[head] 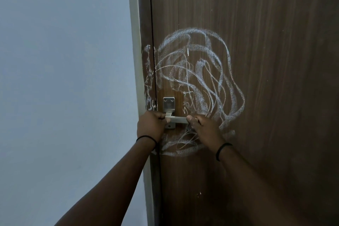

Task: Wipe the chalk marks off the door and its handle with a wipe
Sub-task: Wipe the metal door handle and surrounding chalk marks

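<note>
Curling round the handle (177,119): both hands' fingers (190,118).

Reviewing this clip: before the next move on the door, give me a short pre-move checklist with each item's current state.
1. Wipe in hand: cannot tell; none shows in the left hand or right hand.
2. Handle reached: ok; both hands grip it, one at each end.
3. Chalk marks on the door cleared: not ok; the big scribble is untouched.
4. Chalk on the door frame cleared: not ok.
5. Chalk below the handle cleared: not ok.
</note>
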Motion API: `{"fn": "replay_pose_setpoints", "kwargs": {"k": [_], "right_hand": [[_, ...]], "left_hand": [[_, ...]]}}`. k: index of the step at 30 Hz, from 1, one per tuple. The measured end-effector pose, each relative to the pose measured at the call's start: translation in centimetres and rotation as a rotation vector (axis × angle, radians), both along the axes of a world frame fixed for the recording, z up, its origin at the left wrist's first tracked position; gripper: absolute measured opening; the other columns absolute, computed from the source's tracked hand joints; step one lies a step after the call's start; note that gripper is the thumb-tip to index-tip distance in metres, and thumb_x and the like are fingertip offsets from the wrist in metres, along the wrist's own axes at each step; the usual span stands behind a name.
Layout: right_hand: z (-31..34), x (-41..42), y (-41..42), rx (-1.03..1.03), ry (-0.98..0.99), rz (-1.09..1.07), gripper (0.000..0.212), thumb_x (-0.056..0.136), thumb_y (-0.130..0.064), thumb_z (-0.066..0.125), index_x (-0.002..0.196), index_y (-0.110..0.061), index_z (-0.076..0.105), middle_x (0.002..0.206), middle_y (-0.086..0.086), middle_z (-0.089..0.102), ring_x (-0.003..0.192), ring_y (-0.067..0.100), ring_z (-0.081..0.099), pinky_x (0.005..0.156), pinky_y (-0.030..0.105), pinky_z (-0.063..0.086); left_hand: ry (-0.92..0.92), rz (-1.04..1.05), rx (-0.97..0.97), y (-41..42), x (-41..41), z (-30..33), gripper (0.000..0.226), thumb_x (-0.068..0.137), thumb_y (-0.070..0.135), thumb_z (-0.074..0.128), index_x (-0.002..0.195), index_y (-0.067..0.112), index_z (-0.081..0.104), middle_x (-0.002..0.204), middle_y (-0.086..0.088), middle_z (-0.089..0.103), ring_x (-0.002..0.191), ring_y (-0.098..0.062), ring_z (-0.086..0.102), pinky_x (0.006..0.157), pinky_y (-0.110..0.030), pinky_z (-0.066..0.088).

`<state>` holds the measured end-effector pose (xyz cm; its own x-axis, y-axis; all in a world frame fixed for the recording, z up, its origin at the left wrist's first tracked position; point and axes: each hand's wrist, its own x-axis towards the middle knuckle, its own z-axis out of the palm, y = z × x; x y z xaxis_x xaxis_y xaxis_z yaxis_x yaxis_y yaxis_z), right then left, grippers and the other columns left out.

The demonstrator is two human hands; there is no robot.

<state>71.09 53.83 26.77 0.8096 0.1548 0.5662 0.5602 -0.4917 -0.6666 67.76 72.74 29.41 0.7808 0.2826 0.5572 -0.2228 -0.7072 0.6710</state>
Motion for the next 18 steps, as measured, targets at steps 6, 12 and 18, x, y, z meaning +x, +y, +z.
{"fn": "replay_pose_setpoints", "kwargs": {"k": [6,12,18], "right_hand": [[-4.3,-1.9,-0.6,0.373,0.227,0.032,0.058,0.103,-0.045,0.039,0.084,0.006,0.058,0.076,0.021,0.05,0.074,0.033,0.053,0.064,0.027,0.044],[-1.4,-3.7,1.0,0.193,-0.049,0.039,0.022,0.104,-0.019,0.045,0.107,-0.025,0.066,0.101,-0.012,0.069,0.096,-0.002,0.063,0.075,0.005,0.044],[3.8,-3.5,4.4,0.169,-0.181,-0.124,0.014,0.088,-0.033,0.072,0.092,-0.029,0.06,0.088,-0.013,0.066,0.081,0.0,0.063,0.062,0.016,0.048]], "left_hand": [[-0.005,-0.113,-0.176,0.7,-0.2,-0.4,0.025,0.08,0.022,0.081,0.102,0.011,0.078,0.094,-0.004,0.077,0.082,-0.014,0.069,0.076,-0.027,0.056],[0.036,-0.161,-0.221,0.6,-0.3,-0.2,0.021,0.084,0.021,0.076,0.103,0.011,0.077,0.092,-0.005,0.077,0.082,-0.017,0.071,0.079,-0.037,0.06],[-0.222,0.008,-0.206,-0.5,-1.7,0.2,0.022,0.096,0.029,0.059,0.098,0.016,0.077,0.091,-0.001,0.076,0.08,-0.014,0.068,0.074,-0.023,0.052]]}}
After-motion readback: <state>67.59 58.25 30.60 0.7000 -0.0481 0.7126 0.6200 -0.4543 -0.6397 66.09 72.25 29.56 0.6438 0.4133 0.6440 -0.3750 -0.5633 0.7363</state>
